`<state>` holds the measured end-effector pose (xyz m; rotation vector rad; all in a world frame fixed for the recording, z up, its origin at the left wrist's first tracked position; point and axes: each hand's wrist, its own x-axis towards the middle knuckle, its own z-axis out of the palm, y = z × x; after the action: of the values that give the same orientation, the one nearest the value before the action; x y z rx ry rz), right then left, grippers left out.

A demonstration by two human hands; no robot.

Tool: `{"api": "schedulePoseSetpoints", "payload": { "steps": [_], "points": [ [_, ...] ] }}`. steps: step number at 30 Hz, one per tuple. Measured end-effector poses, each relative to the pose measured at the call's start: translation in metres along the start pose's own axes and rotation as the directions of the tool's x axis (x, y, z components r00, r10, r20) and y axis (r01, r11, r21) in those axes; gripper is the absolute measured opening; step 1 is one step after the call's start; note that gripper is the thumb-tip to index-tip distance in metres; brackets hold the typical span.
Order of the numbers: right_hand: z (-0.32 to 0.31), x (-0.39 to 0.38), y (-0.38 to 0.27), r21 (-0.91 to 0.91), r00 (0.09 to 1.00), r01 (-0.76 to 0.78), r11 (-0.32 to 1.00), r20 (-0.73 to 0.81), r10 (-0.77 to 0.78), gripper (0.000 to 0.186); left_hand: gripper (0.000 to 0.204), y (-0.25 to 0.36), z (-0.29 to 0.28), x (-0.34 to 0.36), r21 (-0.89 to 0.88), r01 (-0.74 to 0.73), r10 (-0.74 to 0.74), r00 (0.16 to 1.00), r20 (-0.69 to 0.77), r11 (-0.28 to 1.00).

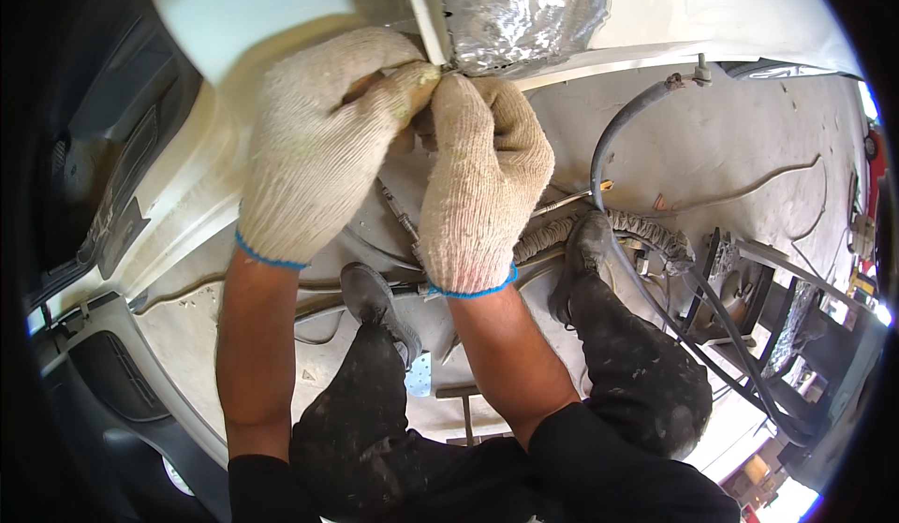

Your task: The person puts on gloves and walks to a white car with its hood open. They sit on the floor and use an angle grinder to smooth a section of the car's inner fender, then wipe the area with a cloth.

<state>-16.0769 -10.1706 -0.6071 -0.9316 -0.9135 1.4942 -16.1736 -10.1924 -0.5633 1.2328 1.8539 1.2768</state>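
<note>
My left hand (323, 139), in a cream knitted glove with a blue cuff, is closed, thumb and fingers pinched together at the lower corner of a white car body panel (655, 8). Close beside it, my right hand (482, 181) wears a matching glove, its fingers also curled and pressed together. The fingertips meet just under a narrow pale upright edge (423, 8); whatever they grip there is hidden. To the right of that edge, a patch of bare shiny metal (524, 13) shows on the panel, rough along its lower rim.
An open car door (122, 373) stands at the left. A thick grey cable (604, 139) hangs from a clamp (700, 72) on the panel's lower edge. Hoses and a wrapped cable bundle (646, 233) cross the dusty floor (740, 148) by my feet. A dark metal-framed cart (749, 289) stands at right.
</note>
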Motion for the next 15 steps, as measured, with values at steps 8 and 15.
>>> {"api": "schedulePoseSetpoints", "payload": {
  "steps": [8,15],
  "points": [
    [-0.017,0.001,0.033,-0.190,0.989,-0.143,0.971,-0.004,0.145,0.021,0.013,-0.044,0.012,-0.017,0.080,-0.019,0.018,1.000,0.018,0.997],
    [-0.041,-0.004,0.025,-0.213,0.997,-0.073,0.974,-0.044,0.065,0.019,0.021,-0.044,0.012,-0.023,0.144,-0.184,0.191,0.981,-0.041,0.972]
  ]
}}
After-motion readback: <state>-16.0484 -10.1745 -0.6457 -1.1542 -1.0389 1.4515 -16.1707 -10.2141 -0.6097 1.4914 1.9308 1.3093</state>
